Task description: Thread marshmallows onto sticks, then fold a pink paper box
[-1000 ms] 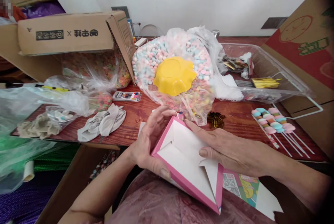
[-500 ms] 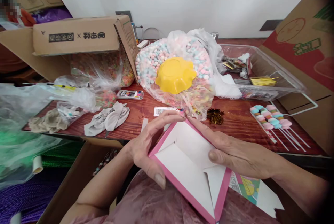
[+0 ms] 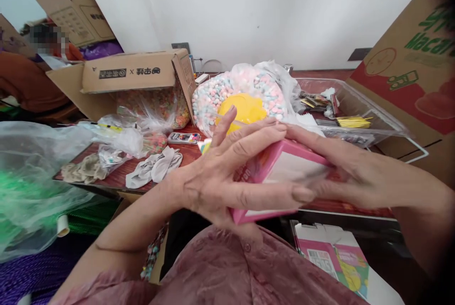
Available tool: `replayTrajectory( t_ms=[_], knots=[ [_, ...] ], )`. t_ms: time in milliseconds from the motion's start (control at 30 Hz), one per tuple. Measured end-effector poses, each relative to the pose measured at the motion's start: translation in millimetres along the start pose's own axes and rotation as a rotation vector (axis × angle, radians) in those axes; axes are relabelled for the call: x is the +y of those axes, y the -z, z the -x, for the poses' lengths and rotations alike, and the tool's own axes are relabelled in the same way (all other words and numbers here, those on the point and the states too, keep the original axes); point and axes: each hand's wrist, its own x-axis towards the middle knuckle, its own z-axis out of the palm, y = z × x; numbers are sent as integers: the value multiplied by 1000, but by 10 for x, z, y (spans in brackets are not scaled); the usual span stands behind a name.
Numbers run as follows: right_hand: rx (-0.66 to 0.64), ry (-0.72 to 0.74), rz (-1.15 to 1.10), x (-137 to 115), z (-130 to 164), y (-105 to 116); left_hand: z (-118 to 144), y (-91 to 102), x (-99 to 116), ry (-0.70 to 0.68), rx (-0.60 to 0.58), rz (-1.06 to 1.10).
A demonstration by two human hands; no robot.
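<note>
A pink cardboard box (image 3: 263, 165) with a white panel on the side facing me is held up between both hands, tilted, above the table's front edge. My left hand (image 3: 227, 172) wraps it from the left, fingers reaching across its printed side. On the box's right, my right hand (image 3: 351, 167) grips it, with fingertips at its upper edge; the thumb is blurred. Behind it lies a yellow scalloped bowl (image 3: 238, 106) upside down on a clear bag of pastel candies (image 3: 211, 91). A flattened printed carton (image 3: 334, 253) lies below my right hand.
A brown carton (image 3: 131, 75) with bagged candies stands at the left, near grey gloves (image 3: 154, 167). At the right are a clear plastic tray (image 3: 377, 110) with yellow ties (image 3: 353, 122) and a large carton (image 3: 419, 72). Another person (image 3: 31, 87) sits at the far left.
The box has been raised and turned, so its printed side now shows. My left hand has shifted over its face. The view has tilted up, bringing another person further into sight.
</note>
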Motion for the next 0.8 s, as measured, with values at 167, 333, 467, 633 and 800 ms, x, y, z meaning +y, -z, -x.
replayTrajectory(
  t_ms=[167, 333, 467, 633, 800],
  knots=[
    [170, 170, 282, 147, -207, -227, 124, -130, -449, -152, -117, -187],
    [275, 299, 371, 313, 159, -1215, 921, -525, -551, -52, -335, -134],
    [275, 233, 313, 335, 516, -1933, 1573, -714, -276, -86, -410, -294],
    [302, 155, 193, 329, 537, -2135, 1832, -849, -29, 15, -516, -317],
    [481, 101, 141, 361, 565, -1956, 1912, -964, 39, 238, -398, -333]
  ],
)
